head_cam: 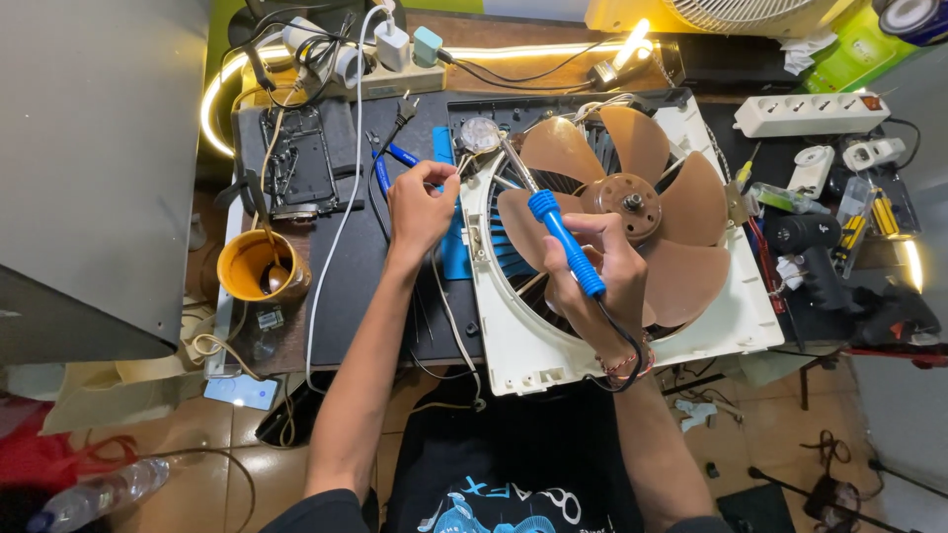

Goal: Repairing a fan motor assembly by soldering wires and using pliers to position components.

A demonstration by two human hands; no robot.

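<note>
A white square fan housing (731,321) with a brown bladed fan (632,202) lies on a dark work mat. My right hand (597,271) grips a blue-handled soldering iron (565,242), its metal tip reaching up-left to a small round part (481,135) at the housing's top-left corner. My left hand (420,202) pinches a thin wire close to that same corner, beside blue-handled pliers (395,158).
A yellow cup (252,266) stands at the mat's left edge. Power strips (810,114) and plugs sit along the back. A black drill (815,247) and small tools lie right of the housing. A grey panel (94,168) fills the left. A plastic bottle (99,494) lies on the floor.
</note>
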